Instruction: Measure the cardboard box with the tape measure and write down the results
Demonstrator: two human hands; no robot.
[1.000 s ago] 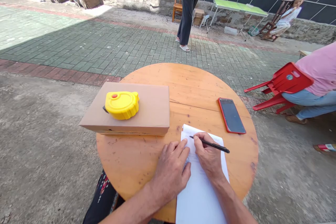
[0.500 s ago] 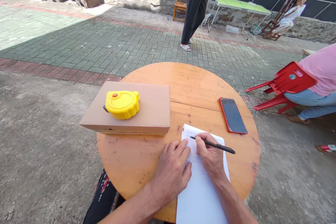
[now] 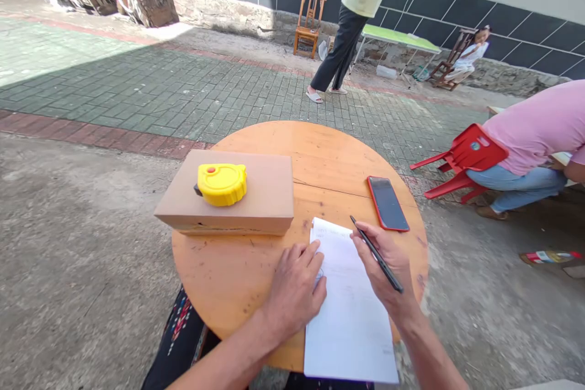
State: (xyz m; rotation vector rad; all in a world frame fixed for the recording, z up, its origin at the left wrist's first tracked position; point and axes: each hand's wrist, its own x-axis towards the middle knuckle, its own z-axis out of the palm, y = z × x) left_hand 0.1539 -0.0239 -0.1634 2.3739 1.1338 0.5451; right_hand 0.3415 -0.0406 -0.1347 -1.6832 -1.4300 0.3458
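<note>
A black pen (image 3: 377,255) is gripped in my right hand (image 3: 386,265), its tip raised off the page near the paper's upper right edge. Under both hands lies a white paper pad (image 3: 345,329) with a few lines of faint writing at the top. My left hand (image 3: 297,283) rests flat across the pad's left edge, fingers stretched out. To the left, a yellow tape measure (image 3: 222,184) with a red button sits on top of a closed brown cardboard box (image 3: 269,186). A phone in a red case (image 3: 388,203) lies just beyond my right hand.
Everything stands on a round wooden table (image 3: 242,280). Past it, a person in dark trousers (image 3: 339,49) is on the brick paving. On the right a person in pink (image 3: 539,128) sits on a red plastic chair (image 3: 475,149). A bottle (image 3: 551,257) lies on the ground.
My right hand has lifted the pen from the writing and drawn it right, its tip now pointing up. My left hand stays on the pad. The view has shifted, and the standing person's pose differs.
</note>
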